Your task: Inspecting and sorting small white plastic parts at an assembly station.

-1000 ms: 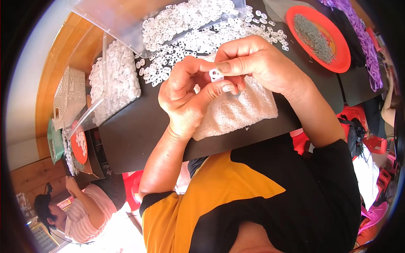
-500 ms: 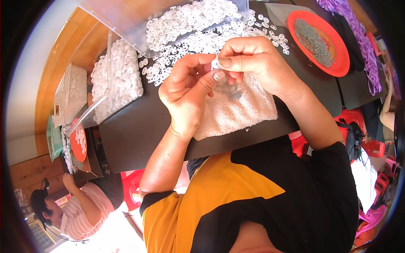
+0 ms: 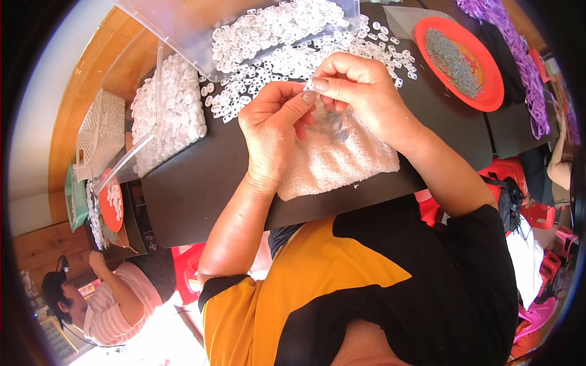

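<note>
White piece: mostly hidden, at the fingertips where both hands meet.
Left hand: thumb and forefinger closed on its near left.
Right hand: thumb and forefinger pinching its right.
Pale cloth: below the hands.
Loose white pieces: beyond the hands.
Red dish: far right, holding grey pins.

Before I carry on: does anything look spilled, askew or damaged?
Loose white pieces spread across the dark table outside the clear bin, which could be a spill. The towel has a grey patch, possibly a stain. No clear damage shows.
</note>
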Tool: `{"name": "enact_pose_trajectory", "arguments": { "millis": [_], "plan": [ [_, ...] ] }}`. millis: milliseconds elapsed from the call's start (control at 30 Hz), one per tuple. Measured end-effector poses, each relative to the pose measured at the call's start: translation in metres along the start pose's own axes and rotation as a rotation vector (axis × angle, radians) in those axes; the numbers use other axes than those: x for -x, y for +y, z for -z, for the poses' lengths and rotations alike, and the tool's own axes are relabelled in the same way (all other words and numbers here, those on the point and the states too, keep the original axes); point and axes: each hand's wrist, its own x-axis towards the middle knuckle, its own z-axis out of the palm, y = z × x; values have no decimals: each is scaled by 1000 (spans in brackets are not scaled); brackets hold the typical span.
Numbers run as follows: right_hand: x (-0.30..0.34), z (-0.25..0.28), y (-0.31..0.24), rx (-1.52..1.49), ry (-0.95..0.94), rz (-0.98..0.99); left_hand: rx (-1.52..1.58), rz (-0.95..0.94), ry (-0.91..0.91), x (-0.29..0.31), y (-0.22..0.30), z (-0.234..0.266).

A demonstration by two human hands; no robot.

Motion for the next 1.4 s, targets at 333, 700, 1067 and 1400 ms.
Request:
{"name": "enact_pose_trajectory", "arguments": {
  "millis": [333, 700, 1067, 1400],
  "plan": [
    [-2, 2, 5, 135, -6, 9, 46, 73, -87, -4, -1, 5],
    [-10, 16, 12, 326, 40, 107, 87, 60, -47, -5, 0, 8],
    [-8, 14, 5, 954, -14, 587, -31, 93, -80, -9, -4, 9],
    [-6, 13, 11, 1031, -60, 592, -64, 103, -63, -9, -3, 5]
  ]
}}
